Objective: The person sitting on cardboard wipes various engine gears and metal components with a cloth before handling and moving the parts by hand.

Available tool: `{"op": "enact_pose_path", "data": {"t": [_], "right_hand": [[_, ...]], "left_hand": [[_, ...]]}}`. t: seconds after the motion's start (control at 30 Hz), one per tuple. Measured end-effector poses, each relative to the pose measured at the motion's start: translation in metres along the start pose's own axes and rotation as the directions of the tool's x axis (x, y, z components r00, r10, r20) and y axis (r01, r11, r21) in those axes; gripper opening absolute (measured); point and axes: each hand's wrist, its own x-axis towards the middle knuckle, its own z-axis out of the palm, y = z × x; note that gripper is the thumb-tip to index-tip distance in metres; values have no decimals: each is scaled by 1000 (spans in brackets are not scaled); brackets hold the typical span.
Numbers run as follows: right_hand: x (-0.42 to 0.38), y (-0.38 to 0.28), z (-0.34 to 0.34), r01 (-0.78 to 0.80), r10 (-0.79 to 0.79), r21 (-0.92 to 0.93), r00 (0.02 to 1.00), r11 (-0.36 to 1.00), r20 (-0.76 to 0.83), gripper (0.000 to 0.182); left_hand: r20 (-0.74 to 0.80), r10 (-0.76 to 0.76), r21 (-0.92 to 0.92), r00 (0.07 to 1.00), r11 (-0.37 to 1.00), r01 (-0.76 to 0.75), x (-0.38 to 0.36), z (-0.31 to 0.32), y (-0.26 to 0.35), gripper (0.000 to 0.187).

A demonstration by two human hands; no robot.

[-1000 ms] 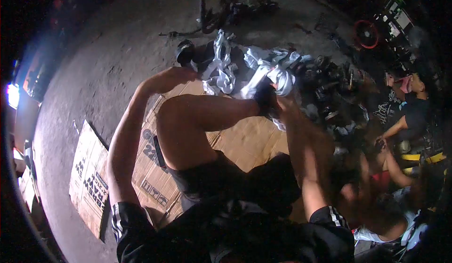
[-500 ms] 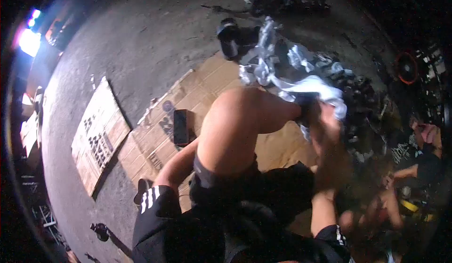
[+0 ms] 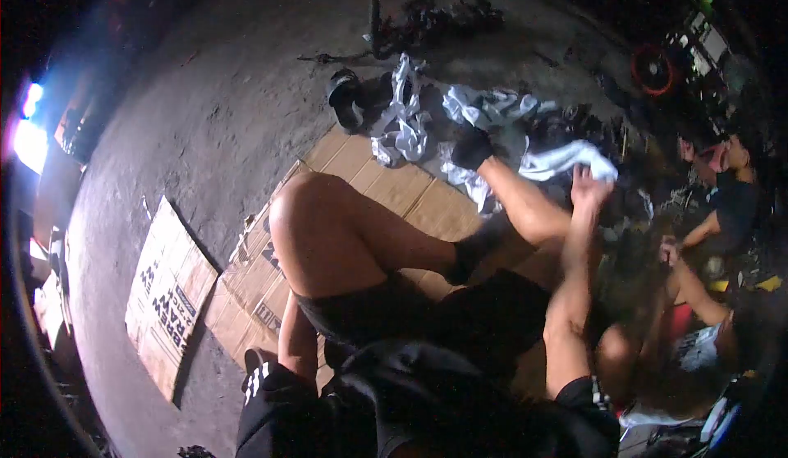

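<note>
My right hand [image 3: 591, 187] is at the near edge of a long white cloth [image 3: 562, 159], fingers apart and slightly blurred; it overlaps the cloth, and contact between them is unclear. My left forearm [image 3: 296, 339] reaches down behind my raised thigh, which hides the left hand. One dark-covered foot [image 3: 472, 148] rests beside crumpled white cloths [image 3: 474, 185]. My other leg is bent, its knee [image 3: 308, 199] over the flattened cardboard [image 3: 353, 158].
A dark shoe-like object [image 3: 346, 101], more white cloths [image 3: 402, 130] and dark tangled parts [image 3: 443, 23] lie ahead. Another cardboard sheet [image 3: 168, 294] is at left. Two people sit at right, one in a dark shirt [image 3: 736, 203]; a round red-rimmed fan [image 3: 652, 70] stands beyond.
The view has shifted. My raised knee has moved left and now covers the phone's place. The other foot has come into view, and my right hand's fingers show apart by the cloth.
</note>
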Motion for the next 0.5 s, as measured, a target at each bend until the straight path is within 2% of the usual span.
{"op": "enact_pose_path", "data": {"t": [0.03, 0.07, 0.13, 0.2, 0.23, 0.27, 0.3, 0.33, 0.4, 0.43, 0.47, 0.5], "right_hand": [[-19, 1, 28, -21, 21, 23, 1000, 1000, -3, 43], [-19, 6, 34, -18, 27, -55, 985, 998, 168, 43], [-66, 12, 72, -52, 61, -40, 966, 998, 252, 40], [-80, 16, 75, -1, 42, -172, 971, 985, 234, 40], [-45, 16, 31, 281, -83, -422, 900, 862, 428, 40], [-11, 22, -5, 564, -122, -541, 754, 624, 645, 41], [-43, 19, 16, 286, -68, -469, 901, 835, 429, 42], [-82, 4, 38, -8, 72, -309, 977, 951, 199, 43], [-108, 9, 39, 127, -94, -667, 992, 734, 86, 43], [-88, 13, 8, 357, -148, -811, 934, 464, 326, 44], [-68, 17, -13, 570, -115, -808, 822, 148, 558, 45], [-46, 23, -32, 469, -144, -848, 883, 249, 446, 45]], "left_hand": [[0, 16, 14, 1000, 1000, -16, 0, -5, 2, 97], [11, 31, 27, 999, 999, -31, 9, 0, -7, 97], [24, 44, 34, 999, 998, -45, 20, 6, -16, 97], [-7, 65, 18, 998, 998, -65, 27, 7, -26, 98], [-51, 80, -10, 995, 997, -80, 9, -15, -16, 98], [-109, 84, -44, 990, 995, -89, -9, -43, 5, 98], [-56, 57, -42, 997, 997, -60, -14, -60, 12, 96], [-42, 31, -62, 999, 998, -34, -20, -74, 21, 97], [-44, 25, -64, 999, 998, -28, -10, -78, 22, 100], [-61, 17, -90, 998, 996, -23, -1, -75, 18, 103], [-72, 14, -112, 997, 994, -22, -2, -77, 18, 106], [-79, -34, -79, 996, 996, 28, -7, -78, 19, 108]]}}
